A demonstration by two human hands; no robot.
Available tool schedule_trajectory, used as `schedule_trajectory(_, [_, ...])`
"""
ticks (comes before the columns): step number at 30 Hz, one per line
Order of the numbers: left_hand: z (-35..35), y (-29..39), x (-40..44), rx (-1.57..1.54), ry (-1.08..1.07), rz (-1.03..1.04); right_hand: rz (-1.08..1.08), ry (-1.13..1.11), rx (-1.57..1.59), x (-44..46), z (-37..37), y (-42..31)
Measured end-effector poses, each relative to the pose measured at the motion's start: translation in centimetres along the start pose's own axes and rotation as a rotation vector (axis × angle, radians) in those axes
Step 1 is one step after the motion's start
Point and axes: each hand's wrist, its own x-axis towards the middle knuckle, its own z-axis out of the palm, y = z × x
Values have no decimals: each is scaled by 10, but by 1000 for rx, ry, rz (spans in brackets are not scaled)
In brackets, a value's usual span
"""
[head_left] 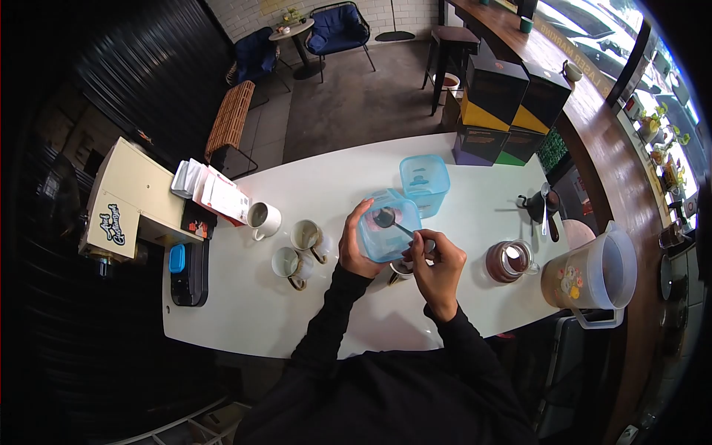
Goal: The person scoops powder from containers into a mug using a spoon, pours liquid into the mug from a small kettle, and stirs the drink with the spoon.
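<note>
My left hand [356,241] grips a translucent blue plastic container [382,245] by its left side, tilted so its inside faces me. In my right hand [439,268] is a metal spoon [385,217], its bowl inside the container. Beneath my hands a mug [401,271] is partly hidden. Behind the held container stands a second blue container [425,185]. To the left are a white mug [264,220] and two patterned mugs, one nearer [286,262] and one farther [305,234].
On the right of the white table [356,326] stand a glass pot of dark liquid [507,262], a large plastic pitcher [589,274] and a black gooseneck kettle [540,205]. Stacked black boxes [495,93] rise at the back right. A black scale [190,283] lies left.
</note>
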Motion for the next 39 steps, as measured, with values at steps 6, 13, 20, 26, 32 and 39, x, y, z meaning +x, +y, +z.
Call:
schedule_trajectory(6, [-6,6,2,45,-31,5,107,-49,146,0,-16,-7])
schedule_trajectory(13, [-2,1,1,-16,-4,-15,103,-43,166,-3,-24,-6])
schedule_trajectory(20, [-5,7,4,3,-18,-12,74,-13,188,-2,-26,-8])
schedule_trajectory(26, [-6,2,3,33,-26,-16,138,5,210,1,-37,-10])
schedule_trajectory(32, [-10,-22,-3,-13,-8,-140,218,34,341,4,-61,-27])
schedule_trajectory(39, [-11,-71,-11,-123,-28,-230,189,102,385,7,-102,-32])
